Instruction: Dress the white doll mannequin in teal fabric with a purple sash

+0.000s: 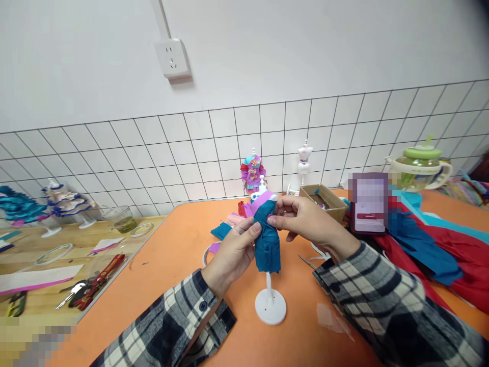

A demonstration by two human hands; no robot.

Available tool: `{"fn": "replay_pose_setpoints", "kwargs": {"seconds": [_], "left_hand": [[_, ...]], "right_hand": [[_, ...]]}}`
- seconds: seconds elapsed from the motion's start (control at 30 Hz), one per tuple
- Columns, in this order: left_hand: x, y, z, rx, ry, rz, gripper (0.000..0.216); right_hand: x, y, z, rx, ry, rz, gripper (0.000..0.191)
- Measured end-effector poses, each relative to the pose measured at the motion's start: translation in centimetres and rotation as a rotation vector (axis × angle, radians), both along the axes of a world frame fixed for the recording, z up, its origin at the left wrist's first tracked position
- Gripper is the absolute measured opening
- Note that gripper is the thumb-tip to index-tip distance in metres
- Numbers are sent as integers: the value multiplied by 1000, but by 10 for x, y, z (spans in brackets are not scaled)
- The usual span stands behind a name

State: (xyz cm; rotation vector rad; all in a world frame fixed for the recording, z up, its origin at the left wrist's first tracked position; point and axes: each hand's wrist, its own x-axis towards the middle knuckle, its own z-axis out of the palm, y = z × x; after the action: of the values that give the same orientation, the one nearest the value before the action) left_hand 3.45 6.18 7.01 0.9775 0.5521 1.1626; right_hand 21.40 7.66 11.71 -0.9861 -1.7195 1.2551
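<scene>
Miniature dress form (269,298) stood on its round white base near the middle of the orange table (153,285), closer to the near edge than the far one, its torso wrapped in teal crepe paper (268,250). Left hand (231,255) was curled around the wrapped torso from the side, with the thumb pressed on the paper. Right hand (305,219) pinched the paper's top edge at the shoulder between thumb and forefinger (the other fingers folded loosely behind). A pink strip (259,202) showed at the form's neck. Toward the far edge stood a dressed form (253,173) in pink and purple, a bare white form (304,158) and an open cardboard box (324,201). Red and teal paper sheets (454,255) lay along the right edge
</scene>
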Motion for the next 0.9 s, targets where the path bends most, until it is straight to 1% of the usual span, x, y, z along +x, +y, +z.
{"fn": "replay_pose_setpoints", "kwargs": {"seconds": [0.07,0.17,0.27,0.37,0.43,0.5,0.57,0.6,0.67,0.7,0.77,0.83,0.9], "left_hand": [[-1,1,1,22,47,26,32],[-3,3,2,52,188,166,36],[-5,5,4,138,323,328,36],[-6,5,5,253,492,439,33],[-7,4,7,364,688,555,30],[-10,2,9,563,907,702,29],[-14,1,12,762,1086,797,29],[-16,1,14,831,1156,819,30],[-18,-2,17,908,1277,841,31],[-19,-3,18,941,1333,857,32],[-19,-7,20,1022,1424,891,33],[-19,-9,21,1099,1442,871,33],[-21,-9,23,1124,1353,768,27]], "right_hand": [[1,0,1,10,-35,0,27],[1,1,1,46,-78,4,29],[-4,0,-2,140,-117,-100,32],[-11,-2,-5,241,-148,-197,24],[-14,-4,-6,292,-190,-242,17],[-15,-5,-6,344,-261,-285,22],[-15,-6,-5,406,-320,-281,27],[-15,-7,-5,431,-323,-265,25],[-17,-8,-6,443,-286,-234,21],[-18,-8,-7,431,-263,-240,21],[-20,-7,-9,392,-242,-301,25],[-19,-5,-10,369,-235,-341,27],[-15,-2,-9,351,-175,-297,25]]}}
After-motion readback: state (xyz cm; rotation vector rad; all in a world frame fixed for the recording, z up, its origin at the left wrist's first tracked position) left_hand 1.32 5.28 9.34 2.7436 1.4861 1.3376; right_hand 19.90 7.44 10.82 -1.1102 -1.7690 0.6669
